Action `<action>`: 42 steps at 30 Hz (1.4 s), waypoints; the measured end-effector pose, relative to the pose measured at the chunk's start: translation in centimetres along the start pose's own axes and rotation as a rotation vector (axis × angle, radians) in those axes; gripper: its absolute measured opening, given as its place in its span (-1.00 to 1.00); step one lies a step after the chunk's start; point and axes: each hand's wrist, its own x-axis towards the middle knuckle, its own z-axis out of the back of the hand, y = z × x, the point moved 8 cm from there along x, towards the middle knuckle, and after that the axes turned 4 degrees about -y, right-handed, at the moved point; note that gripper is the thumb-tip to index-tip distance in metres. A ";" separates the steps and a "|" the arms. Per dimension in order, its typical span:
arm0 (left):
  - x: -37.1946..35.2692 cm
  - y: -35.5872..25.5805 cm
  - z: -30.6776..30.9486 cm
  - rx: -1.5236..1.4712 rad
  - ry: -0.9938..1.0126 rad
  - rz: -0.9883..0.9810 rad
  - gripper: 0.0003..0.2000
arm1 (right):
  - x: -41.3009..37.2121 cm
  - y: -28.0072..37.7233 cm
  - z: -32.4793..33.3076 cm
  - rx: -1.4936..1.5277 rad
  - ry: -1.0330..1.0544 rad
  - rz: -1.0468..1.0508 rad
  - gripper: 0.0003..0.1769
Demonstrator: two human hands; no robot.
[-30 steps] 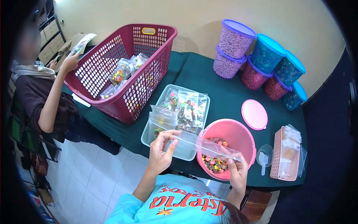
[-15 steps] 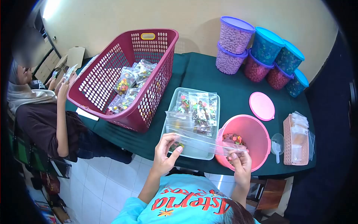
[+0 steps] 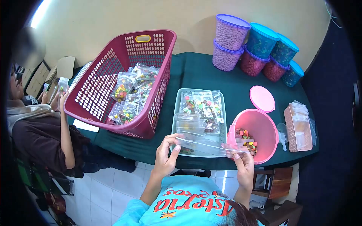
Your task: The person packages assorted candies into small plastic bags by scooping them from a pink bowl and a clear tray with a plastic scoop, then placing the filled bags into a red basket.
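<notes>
Between my hands a clear plastic zip bag (image 3: 205, 146) is stretched sideways above the tray's near edge. My left hand (image 3: 166, 154) pinches its left end, and my right hand (image 3: 244, 162) grips the right end between thumb and fingers. Beneath it, a pale green tray (image 3: 174, 124) carries several filled bags of colourful candies (image 3: 203, 107). Right of the tray stands an open pink tub (image 3: 268, 137) with loose round candies (image 3: 247, 143) inside; my right hand is in front of its near left rim.
A maroon laundry basket (image 3: 156, 75) holds more filled bags. Lidded candy tubs (image 3: 260, 45) are stacked by the wall. A pink lid (image 3: 262, 98), a clear scoop (image 3: 282, 137) and a woven box (image 3: 292, 130) of plastic bags lie right. At left, another person (image 3: 45, 139) handles a small bag.
My view has shifted slightly, so the tray and pink tub appear farther right. Both hands keep hold of the bag, which now looks nearly level.
</notes>
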 end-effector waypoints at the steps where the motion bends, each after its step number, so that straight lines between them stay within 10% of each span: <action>1: 0.1 -0.1 0.2 -0.004 0.010 -0.002 -0.89 | -0.2 0.0 -0.1 -0.017 -0.019 -0.003 -0.90; 28: 1.4 1.3 4.3 0.035 0.132 -0.017 -0.87 | -1.9 -2.0 -4.1 -0.071 -0.178 0.040 -0.87; 34: 2.4 -0.6 5.2 -0.171 -0.022 0.049 -0.76 | -2.8 -1.1 -3.5 -0.503 -0.161 0.085 -0.91; 42: -0.3 -4.0 -5.2 0.158 1.036 -0.094 -0.36 | -3.6 1.5 -7.8 -0.910 0.330 0.267 -0.95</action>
